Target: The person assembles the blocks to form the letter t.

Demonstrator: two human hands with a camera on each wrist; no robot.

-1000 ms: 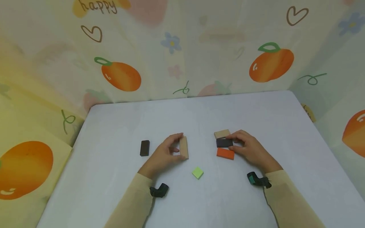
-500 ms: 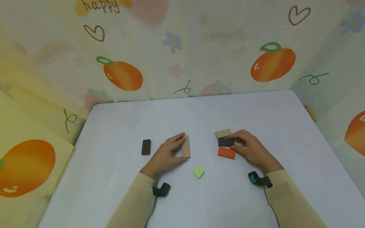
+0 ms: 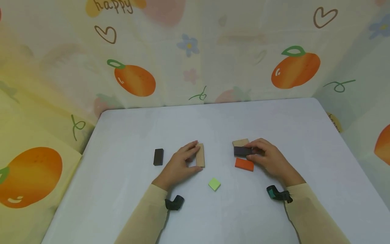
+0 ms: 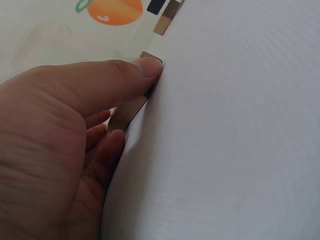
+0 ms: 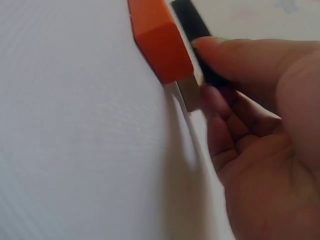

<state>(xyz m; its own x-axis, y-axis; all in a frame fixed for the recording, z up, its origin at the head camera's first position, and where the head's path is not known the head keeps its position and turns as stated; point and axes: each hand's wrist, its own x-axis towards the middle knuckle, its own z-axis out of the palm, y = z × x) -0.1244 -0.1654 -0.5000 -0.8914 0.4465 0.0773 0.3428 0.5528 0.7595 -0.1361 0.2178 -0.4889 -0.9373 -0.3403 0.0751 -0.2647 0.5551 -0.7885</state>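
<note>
In the head view my left hand (image 3: 179,165) holds a plain wooden block (image 3: 200,156), thumb at its near end and fingers at its far end. The left wrist view shows the thumb on that wooden block (image 4: 131,107), which lies on the white table. On the right, my right hand (image 3: 272,160) pinches a black block (image 3: 241,151) between thumb and fingers. From the right wrist, the black block (image 5: 192,25) appears raised off the table. An orange block (image 3: 244,164) lies just nearer than it, and a second wooden block (image 3: 240,142) lies just beyond, partly covered.
Another black block (image 3: 158,157) lies left of my left hand. A small light-green square (image 3: 214,184) rests nearer, between the hands. Patterned fabric (image 3: 210,51) hangs behind the white table (image 3: 170,123) and along its sides.
My right hand has raised the black block slightly from between the orange and wooden blocks. My left hand's fingers have shifted a little on the wooden block. The head view has moved slightly.
</note>
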